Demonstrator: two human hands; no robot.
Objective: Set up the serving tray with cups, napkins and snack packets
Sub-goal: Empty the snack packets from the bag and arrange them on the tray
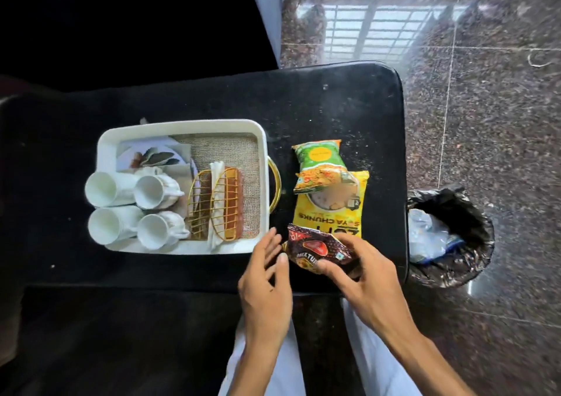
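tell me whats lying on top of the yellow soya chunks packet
The green snack packet overlaps the far end of the yellow soya chunks packet. The dark mixture packet, held by the right hand, covers its near end, hiding part of the lettering.

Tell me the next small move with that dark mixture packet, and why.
Probably carry the dark mixture packet, gripped by the right hand, left into the white tray. The cups and napkin holder are already in it, all three packets are outside it, and the left hand is open beside the packet.
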